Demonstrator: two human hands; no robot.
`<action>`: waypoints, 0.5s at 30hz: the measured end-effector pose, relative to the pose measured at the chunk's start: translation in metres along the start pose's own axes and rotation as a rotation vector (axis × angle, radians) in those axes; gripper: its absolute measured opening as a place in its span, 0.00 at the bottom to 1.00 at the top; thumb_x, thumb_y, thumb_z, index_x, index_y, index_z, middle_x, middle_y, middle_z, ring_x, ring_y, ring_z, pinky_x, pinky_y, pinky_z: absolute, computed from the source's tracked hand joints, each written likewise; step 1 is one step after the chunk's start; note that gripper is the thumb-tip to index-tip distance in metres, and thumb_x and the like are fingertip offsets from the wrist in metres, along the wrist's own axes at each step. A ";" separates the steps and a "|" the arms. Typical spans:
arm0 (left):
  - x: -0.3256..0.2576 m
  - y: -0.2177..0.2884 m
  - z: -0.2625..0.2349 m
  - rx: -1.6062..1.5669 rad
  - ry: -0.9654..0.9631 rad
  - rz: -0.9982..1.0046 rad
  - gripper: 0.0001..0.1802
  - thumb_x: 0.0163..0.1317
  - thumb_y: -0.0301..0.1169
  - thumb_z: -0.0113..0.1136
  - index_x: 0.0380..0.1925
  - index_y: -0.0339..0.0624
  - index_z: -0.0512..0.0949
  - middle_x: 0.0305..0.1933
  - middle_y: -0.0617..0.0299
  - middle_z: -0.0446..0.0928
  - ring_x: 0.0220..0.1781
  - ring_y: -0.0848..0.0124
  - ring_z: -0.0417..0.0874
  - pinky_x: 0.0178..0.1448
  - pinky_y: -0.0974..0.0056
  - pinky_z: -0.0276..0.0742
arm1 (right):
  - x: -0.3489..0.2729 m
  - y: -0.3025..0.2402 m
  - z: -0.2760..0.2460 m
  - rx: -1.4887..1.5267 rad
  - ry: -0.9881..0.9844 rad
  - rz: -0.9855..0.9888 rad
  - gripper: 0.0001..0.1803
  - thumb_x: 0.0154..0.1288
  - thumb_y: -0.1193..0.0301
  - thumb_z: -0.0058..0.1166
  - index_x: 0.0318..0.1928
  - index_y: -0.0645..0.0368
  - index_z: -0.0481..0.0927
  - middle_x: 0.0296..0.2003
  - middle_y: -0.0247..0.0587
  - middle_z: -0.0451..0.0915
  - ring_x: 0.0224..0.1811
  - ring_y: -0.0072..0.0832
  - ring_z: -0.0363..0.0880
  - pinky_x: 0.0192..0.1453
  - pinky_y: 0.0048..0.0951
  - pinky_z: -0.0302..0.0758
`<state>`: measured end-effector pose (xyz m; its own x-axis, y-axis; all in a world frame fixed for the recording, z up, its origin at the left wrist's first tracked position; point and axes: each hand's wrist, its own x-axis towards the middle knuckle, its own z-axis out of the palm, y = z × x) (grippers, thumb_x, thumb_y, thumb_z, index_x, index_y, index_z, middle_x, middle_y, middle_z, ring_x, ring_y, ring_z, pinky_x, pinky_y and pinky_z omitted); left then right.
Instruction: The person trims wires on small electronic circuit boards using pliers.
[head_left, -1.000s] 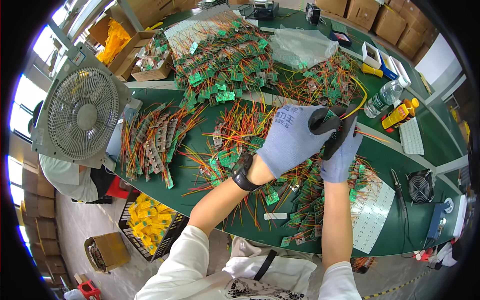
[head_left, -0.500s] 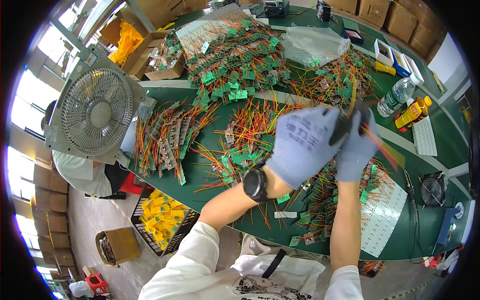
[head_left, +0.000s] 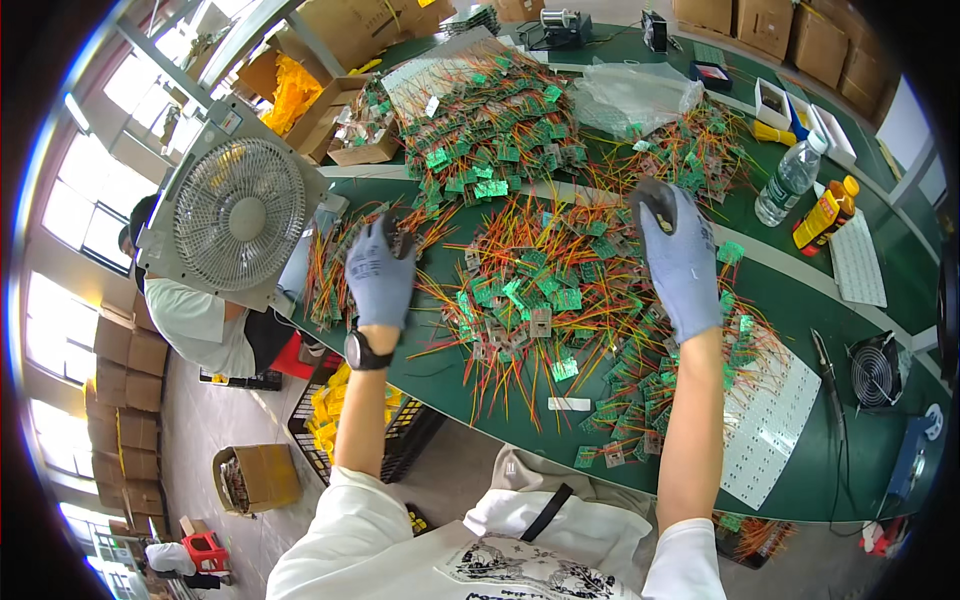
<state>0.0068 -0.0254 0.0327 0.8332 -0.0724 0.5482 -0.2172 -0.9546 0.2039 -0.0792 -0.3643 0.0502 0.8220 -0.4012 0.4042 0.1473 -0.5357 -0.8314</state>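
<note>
Spreading wired boards [head_left: 540, 290] on tabletop [head_left: 800, 290]; left hand [head_left: 378, 272] grip clenched on bundle, right hand [head_left: 682, 262] grip released, flat; most unsorted.

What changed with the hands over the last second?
Both hands were together above the right of the pile. Now the left hand has moved left onto the wired boards by the fan; the right hand stays right. The circuit board pile is unchanged.
</note>
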 end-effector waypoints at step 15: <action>0.010 -0.098 -0.015 0.253 -0.298 0.001 0.20 0.60 0.39 0.59 0.51 0.45 0.79 0.46 0.48 0.82 0.49 0.51 0.82 0.52 0.51 0.77 | -0.012 -0.030 0.000 -0.126 -0.102 -0.096 0.13 0.67 0.62 0.55 0.38 0.60 0.80 0.37 0.47 0.82 0.40 0.44 0.82 0.45 0.41 0.77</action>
<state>0.0288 0.0712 0.0301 0.9524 -0.1183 0.2811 -0.1165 -0.9929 -0.0231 -0.0934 -0.3434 0.0705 0.8597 -0.2703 0.4334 0.1628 -0.6592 -0.7341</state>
